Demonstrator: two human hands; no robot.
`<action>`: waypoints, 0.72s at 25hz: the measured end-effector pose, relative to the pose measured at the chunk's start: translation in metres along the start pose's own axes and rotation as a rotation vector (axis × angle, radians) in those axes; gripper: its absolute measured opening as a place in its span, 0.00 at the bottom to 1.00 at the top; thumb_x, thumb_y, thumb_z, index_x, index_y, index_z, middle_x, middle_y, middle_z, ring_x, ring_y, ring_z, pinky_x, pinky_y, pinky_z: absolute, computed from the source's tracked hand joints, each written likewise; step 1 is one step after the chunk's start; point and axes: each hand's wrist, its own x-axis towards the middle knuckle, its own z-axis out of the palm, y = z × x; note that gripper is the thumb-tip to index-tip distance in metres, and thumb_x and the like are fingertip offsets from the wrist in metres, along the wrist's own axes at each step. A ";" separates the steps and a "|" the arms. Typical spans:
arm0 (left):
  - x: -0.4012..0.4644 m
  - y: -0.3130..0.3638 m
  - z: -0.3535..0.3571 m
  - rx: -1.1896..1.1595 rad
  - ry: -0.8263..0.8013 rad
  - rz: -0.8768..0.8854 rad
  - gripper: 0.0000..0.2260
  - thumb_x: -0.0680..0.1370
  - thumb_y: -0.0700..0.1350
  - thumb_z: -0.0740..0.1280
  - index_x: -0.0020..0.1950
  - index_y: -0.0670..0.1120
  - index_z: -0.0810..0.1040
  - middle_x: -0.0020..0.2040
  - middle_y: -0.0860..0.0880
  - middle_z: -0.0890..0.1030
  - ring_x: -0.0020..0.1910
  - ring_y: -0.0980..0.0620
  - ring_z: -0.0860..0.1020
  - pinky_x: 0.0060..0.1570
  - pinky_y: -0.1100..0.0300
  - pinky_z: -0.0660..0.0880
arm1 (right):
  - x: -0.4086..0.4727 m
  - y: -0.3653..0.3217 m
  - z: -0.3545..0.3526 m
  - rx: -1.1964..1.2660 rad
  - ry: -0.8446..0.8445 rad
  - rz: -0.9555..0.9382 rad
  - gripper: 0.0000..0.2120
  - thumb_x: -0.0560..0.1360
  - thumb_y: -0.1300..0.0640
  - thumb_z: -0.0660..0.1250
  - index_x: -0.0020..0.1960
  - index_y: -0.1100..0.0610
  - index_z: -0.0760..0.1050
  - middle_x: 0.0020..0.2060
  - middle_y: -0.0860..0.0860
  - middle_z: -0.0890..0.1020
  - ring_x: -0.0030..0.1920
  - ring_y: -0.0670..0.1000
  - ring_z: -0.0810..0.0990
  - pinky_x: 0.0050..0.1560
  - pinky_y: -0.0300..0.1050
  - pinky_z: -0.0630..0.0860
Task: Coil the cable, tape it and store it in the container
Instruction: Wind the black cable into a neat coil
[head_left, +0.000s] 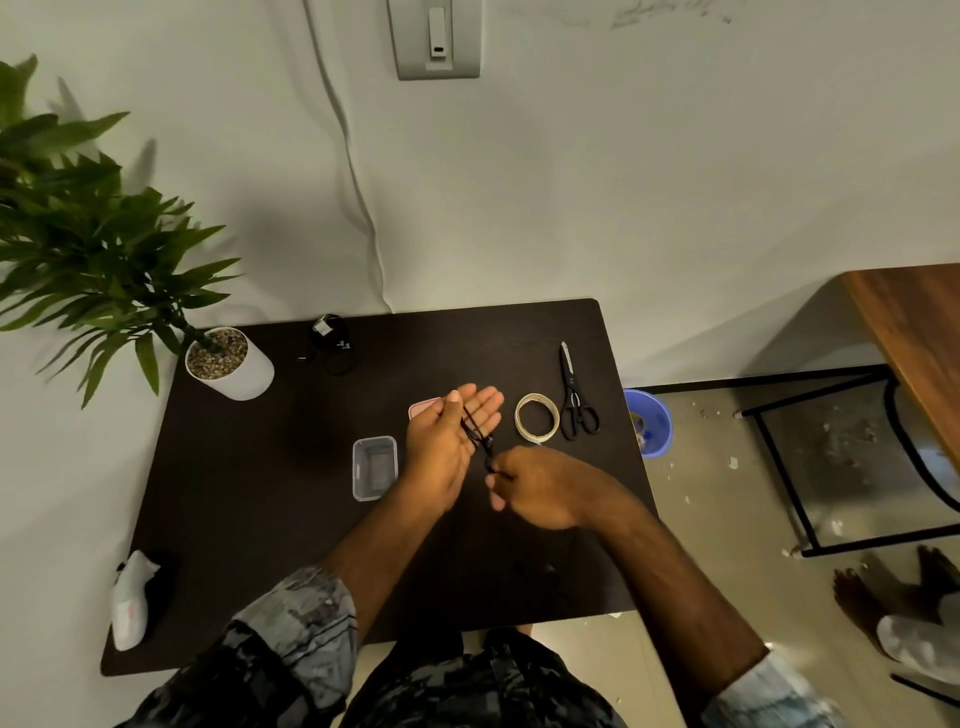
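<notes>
Presently the left hand is spread flat, black cable looped across its palm; the right hand fingers pinch what appears to be the cable's end. Clear container at 9 o'clock; tape roll at 2 o'clock.

a thin black cable is looped in several strands across an open palm. a clear rectangular container, lidless, is set upright on the dark table. a roll of pale tape is laid flat nearby.
</notes>
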 end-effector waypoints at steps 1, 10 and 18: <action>0.002 0.005 0.004 -0.208 0.048 -0.072 0.12 0.87 0.43 0.54 0.61 0.39 0.75 0.58 0.36 0.84 0.53 0.44 0.87 0.51 0.52 0.83 | 0.000 0.003 -0.001 -0.064 -0.025 0.028 0.13 0.84 0.51 0.59 0.47 0.54 0.79 0.44 0.51 0.84 0.46 0.52 0.84 0.53 0.54 0.82; 0.001 -0.010 -0.017 0.695 -0.133 0.279 0.12 0.85 0.42 0.59 0.49 0.42 0.80 0.41 0.49 0.84 0.39 0.50 0.84 0.43 0.54 0.80 | -0.016 -0.003 -0.027 -0.086 0.237 -0.062 0.11 0.84 0.51 0.62 0.47 0.53 0.80 0.38 0.48 0.82 0.40 0.48 0.81 0.44 0.47 0.77; -0.031 -0.009 0.016 -0.226 -0.309 -0.210 0.19 0.84 0.49 0.55 0.34 0.46 0.70 0.23 0.53 0.62 0.19 0.57 0.61 0.26 0.60 0.60 | 0.031 0.044 -0.002 0.712 0.538 -0.108 0.10 0.82 0.56 0.69 0.46 0.63 0.81 0.31 0.49 0.77 0.29 0.45 0.72 0.33 0.41 0.72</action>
